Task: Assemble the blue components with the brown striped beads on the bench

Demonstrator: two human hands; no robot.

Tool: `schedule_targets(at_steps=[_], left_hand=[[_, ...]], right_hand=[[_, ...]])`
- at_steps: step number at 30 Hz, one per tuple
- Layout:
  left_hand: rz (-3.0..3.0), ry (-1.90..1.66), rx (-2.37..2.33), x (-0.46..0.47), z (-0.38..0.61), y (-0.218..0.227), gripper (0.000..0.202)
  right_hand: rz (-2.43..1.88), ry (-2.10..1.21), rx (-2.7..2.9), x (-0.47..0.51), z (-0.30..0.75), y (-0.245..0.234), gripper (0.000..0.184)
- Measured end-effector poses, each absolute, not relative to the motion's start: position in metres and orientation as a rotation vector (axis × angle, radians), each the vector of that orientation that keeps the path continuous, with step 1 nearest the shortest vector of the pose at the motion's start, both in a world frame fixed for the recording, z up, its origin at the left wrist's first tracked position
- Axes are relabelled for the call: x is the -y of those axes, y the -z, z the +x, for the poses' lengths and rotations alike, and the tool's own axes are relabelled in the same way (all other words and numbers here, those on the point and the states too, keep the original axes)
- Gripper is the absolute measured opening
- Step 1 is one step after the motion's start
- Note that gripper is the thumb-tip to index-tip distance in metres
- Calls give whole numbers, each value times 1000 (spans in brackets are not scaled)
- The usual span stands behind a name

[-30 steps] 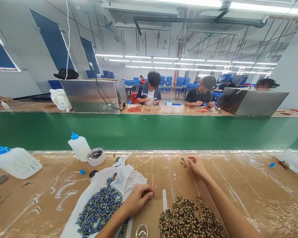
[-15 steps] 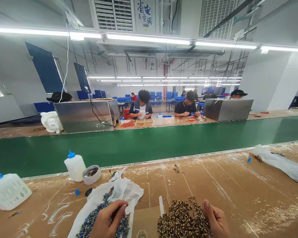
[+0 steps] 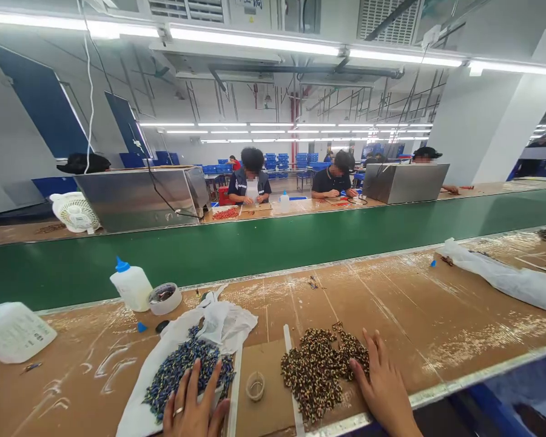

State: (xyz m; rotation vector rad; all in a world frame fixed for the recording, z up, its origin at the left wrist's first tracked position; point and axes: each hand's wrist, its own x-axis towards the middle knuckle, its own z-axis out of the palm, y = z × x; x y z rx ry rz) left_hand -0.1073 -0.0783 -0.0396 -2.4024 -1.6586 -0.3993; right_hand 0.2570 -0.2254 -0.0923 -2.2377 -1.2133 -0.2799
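Observation:
My left hand (image 3: 193, 405) lies flat with fingers spread on a heap of small blue and yellow parts (image 3: 182, 371), which rests on a white plastic sheet (image 3: 218, 328). A ring shows on one finger. My right hand (image 3: 384, 388) is open too, its fingertips touching the right edge of a heap of brown and cream parts (image 3: 321, 367) on the cardboard-covered bench (image 3: 409, 309). Neither hand holds anything. A small clear ring (image 3: 255, 386) sits between the two heaps.
Two white squeeze bottles with blue caps (image 3: 131, 284) (image 3: 10, 331) and a small round tub (image 3: 164, 298) stand at the left. A green conveyor belt (image 3: 273, 243) runs behind the bench. Other people work at the far side. A white bag (image 3: 505, 279) lies at right.
My right hand came back from the far bench to the brown heap and opened flat. My left hand opened and spread on the blue heap. The view swung right.

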Motion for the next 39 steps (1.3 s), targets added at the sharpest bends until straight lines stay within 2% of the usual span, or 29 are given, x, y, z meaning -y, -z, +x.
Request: schedule_targets(at_steps=[9,13,17,20,24,27,30,34,39], left_hand=[[-2443,461,1746,65,-90,35,48],[-2472,786,1691,77,-87,9,46],[-2735,1117,1213,125,-55,-16,55],[-2983,883,972,161,-9,-11,64],[-3133,460,1264,167,39,13,101],[-3082,393,1436,153,53,24,109],[-3100,401,1408,145,63,25,117],[-3100,434,1389,139,78,24,117],[-3140,455,1344,126,91,24,107]], right_hand=[[-2196,187,1411,225,249,76,77],[-2234,176,1416,226,247,69,78],[-2193,111,1518,230,250,63,83],[-2137,26,1602,237,256,60,91],[-2060,-112,1684,245,272,60,106],[-2047,-149,1762,244,285,59,114],[-2005,-155,1887,234,294,53,117],[-1933,-182,2006,216,298,46,116],[-1834,-158,2090,203,300,48,126]])
